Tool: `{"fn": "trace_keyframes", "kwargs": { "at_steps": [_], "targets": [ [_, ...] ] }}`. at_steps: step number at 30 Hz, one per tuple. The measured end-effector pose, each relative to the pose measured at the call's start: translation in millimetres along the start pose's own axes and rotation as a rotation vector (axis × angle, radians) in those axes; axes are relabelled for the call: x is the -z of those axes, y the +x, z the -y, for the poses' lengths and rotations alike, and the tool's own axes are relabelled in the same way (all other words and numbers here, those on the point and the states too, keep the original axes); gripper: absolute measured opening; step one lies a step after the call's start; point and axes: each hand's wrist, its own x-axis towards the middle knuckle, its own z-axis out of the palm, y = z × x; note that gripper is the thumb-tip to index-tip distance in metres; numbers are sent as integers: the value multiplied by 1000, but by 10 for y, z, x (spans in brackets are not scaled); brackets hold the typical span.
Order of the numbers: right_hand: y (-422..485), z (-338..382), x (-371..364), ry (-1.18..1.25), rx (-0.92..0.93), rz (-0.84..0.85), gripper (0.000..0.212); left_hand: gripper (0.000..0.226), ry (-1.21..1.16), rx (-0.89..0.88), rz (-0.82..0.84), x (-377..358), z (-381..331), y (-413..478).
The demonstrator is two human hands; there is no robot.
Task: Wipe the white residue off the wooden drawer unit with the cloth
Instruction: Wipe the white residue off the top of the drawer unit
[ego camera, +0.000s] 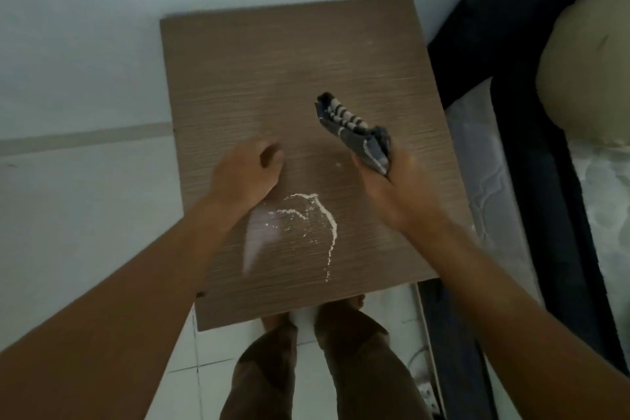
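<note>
Overhead, right hand point(385, 181) closed around a dark blue cloth point(354, 129) with pale stripes, the free end sticking up and away from the fist, above the right half of a wooden drawer unit point(272, 61). Left hand point(249, 174) loosely curled, fingers bent inward, holding nothing, hovering over or resting on the top near its centre; contact impossible to tell. White residue point(306, 215) on the near part of the top, just below and between both hands: a thin curved line of powder running toward the front edge, scattered specks beside it, and a pale smeared streak at its left side close to the left wrist. Far half of the top bare wood grain. Both forearms bare, reaching in from the lower corners. Two legs in brown trousers point(272, 368) and bare feet on a white tiled floor point(85, 215) at the unit's front edge. Pale wall point(102, 10) behind. Dark bed frame point(511, 78) just right of the unit, with a patterned mattress point(494, 198) and a cream pillow point(586, 61).
</note>
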Motion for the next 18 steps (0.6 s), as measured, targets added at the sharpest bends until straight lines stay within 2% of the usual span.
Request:
{"fn": "trace_keyframes", "kwargs": {
  "at_steps": [1,3,5,6,10,12,18],
  "targets": [
    [159,63,-19,-58,61,25,10,41,-96,42,-49,45,42,-46],
    [460,226,-99,-175,204,43,31,37,-260,146,-171,118,129,-153],
    [733,348,-237,-263,353,79,53,37,-257,217,-315,128,240,-270],
    [854,393,-331,-302,410,111,57,40,-220,268,-371,114,290,-341],
    [1192,415,-706,-448,453,273,57,60,-263,553,-343,-12,396,-539],
    [1263,354,-924,-519,423,358,58,61,-304,600,-361,-71,414,-623],
    [1220,174,-1376,-580,535,217,54,47,-336,637,-471,-106,478,-797]
  ]
}}
